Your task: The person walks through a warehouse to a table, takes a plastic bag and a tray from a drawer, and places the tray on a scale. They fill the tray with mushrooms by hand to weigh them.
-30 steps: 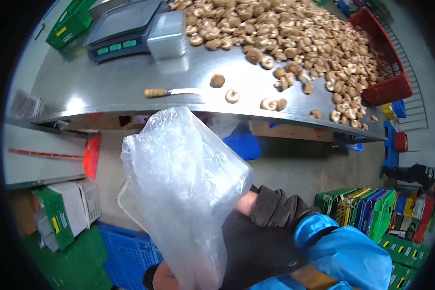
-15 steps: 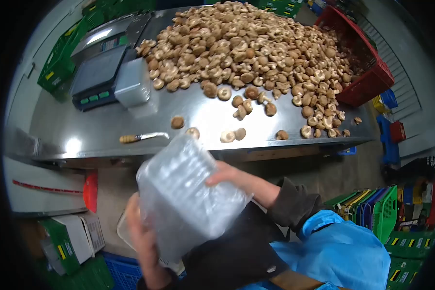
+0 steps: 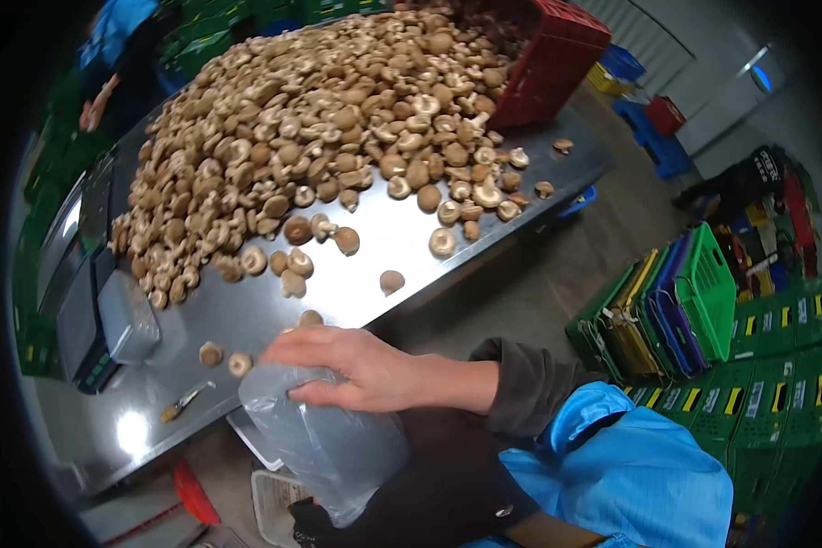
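Observation:
My right hand [image 3: 356, 370] is closed over the upper end of a stack of clear plastic trays [image 3: 324, 447] wrapped in a thin clear bag. The stack stands tilted against my dark apron. My left hand is hidden behind the lower part of the stack, where a dark cuff [image 3: 312, 525] shows. Just beyond my right fingers, a few loose shiitake mushrooms [image 3: 239, 364] lie on the metal table [image 3: 247, 402]. A small knife [image 3: 185, 403] with a wooden handle and curved blade rests near the table edge.
A large heap of mushrooms [image 3: 310, 119] covers the far table, beside a tipped red crate [image 3: 557, 64]. A scale [image 3: 80, 315] and clear trays [image 3: 126, 315] stand left. Folded crates [image 3: 658, 301] and stacked green crates [image 3: 776, 393] are right. Another person [image 3: 123, 46] stands beyond the table.
My view has swung to the right. My right hand has shifted from the side of the bagged stack to its upper end, and my left hand has dropped out of sight behind it.

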Available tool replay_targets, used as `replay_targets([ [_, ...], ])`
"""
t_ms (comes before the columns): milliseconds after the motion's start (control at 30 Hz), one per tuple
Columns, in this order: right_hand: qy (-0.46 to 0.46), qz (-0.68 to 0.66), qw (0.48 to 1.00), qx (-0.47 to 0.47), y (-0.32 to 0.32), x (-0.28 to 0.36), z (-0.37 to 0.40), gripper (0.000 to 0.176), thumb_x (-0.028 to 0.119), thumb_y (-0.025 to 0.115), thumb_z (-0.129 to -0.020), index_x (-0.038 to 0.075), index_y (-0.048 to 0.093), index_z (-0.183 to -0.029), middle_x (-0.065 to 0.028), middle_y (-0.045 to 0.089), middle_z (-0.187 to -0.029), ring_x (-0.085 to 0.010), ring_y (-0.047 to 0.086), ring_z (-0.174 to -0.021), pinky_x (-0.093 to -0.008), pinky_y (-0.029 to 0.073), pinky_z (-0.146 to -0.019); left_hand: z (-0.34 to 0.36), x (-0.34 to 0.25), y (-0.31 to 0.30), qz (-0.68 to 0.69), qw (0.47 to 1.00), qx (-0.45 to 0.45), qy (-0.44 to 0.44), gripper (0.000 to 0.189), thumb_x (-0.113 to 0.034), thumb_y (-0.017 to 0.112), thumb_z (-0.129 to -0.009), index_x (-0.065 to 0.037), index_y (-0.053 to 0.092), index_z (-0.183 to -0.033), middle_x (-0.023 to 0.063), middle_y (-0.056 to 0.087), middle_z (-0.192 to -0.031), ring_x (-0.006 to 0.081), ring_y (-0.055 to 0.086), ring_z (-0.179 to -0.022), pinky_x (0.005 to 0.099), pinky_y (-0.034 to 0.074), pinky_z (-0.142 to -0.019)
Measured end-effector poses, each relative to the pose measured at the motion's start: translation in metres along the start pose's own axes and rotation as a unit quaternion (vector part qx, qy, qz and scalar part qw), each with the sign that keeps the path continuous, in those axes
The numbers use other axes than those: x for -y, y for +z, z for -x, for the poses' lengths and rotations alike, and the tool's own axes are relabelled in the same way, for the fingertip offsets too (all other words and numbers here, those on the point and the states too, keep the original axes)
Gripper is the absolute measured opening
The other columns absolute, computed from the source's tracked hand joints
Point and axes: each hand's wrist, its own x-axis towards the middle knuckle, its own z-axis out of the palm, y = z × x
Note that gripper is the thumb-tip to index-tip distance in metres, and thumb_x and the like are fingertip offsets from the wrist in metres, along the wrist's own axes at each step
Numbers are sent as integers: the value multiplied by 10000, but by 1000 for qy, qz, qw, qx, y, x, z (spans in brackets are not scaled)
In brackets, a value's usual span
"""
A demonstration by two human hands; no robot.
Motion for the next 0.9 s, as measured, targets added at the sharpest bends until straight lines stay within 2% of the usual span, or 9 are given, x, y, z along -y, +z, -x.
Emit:
replay_targets([
  [33, 41, -36, 998, -12, -7, 5, 1, 279, 121, 592, -842, -11, 580, -1086, -144, 603, -1046, -321, 568, -987, -387, 455, -833, -4, 2, 0, -8, 1000, 2, -7, 772, -385, 592, -740, 25, 330, -1338, 204, 482, -1258, 314, 523, -1110, 415, 456, -918],
  [167, -26, 21, 998, -59, -12, 3, 10, 335, 57, 605, -784, 12, 586, -1115, -123, 618, -1089, -325, 591, -984, -363, 477, -867, -21, 13, -1, -20, 999, 17, -34, 764, -381, 589, -740, 25, 336, -1335, 203, 486, -1254, 313, 527, -1104, 415, 458, -916],
  [267, -135, 58, 985, -89, -12, 23, 2, 281, 36, 619, -721, 14, 608, -1001, -132, 635, -939, -307, 615, -878, -403, 481, -777, -32, 19, -5, -20, 998, 33, -57, 758, -378, 587, -740, 25, 340, -1332, 202, 489, -1252, 312, 530, -1099, 415, 459, -915],
  [333, -170, 56, 982, -52, -16, 47, 1, 286, 53, 619, -732, -7, 606, -1012, -134, 641, -954, -309, 619, -894, -398, 497, -794, -36, 26, -9, -8, 996, 50, -78, 754, -376, 586, -739, 26, 343, -1330, 202, 491, -1250, 312, 531, -1097, 415, 460, -914],
  [533, -143, -31, 987, 70, -26, 118, -6, 231, 149, 567, -833, -18, 612, -986, -156, 652, -969, -324, 631, -912, -410, 502, -838, -54, 56, -26, 37, 963, 156, -216, 743, -369, 582, -739, 26, 353, -1325, 200, 496, -1245, 310, 537, -1088, 415, 462, -912],
  [600, -168, -79, 980, 69, -24, 133, -11, 191, 237, 452, -954, 51, 486, -983, -145, 676, -870, -316, 673, -825, -444, 485, -860, -50, 60, -33, 41, 953, 178, -242, 739, -367, 581, -739, 26, 356, -1323, 199, 498, -1243, 310, 539, -1085, 415, 462, -911],
  [700, -213, -133, 968, 22, -26, 152, -10, 195, 250, 449, -953, 70, 425, -1026, -130, 672, -822, -301, 681, -778, -447, 495, -852, -40, 63, -45, 61, 948, 182, -256, 733, -364, 579, -739, 26, 360, -1320, 198, 501, -1240, 309, 541, -1081, 414, 464, -910],
  [867, -265, -370, 884, 105, -88, 190, -5, 456, 406, 245, -982, 38, 441, -1167, -17, 450, -741, -129, 451, -498, -320, 443, -406, -25, 60, -60, 93, 949, 168, -250, 724, -358, 576, -739, 26, 368, -1316, 197, 506, -1236, 308, 546, -1074, 414, 465, -908],
  [900, -319, -407, 855, -41, -95, 203, -6, 277, 233, 332, -954, 10, 487, -1007, -2, 470, -638, -99, 444, -404, -267, 445, -324, -23, 60, -63, 95, 948, 168, -252, 722, -357, 575, -739, 26, 369, -1315, 196, 507, -1235, 308, 547, -1072, 414, 466, -907],
])
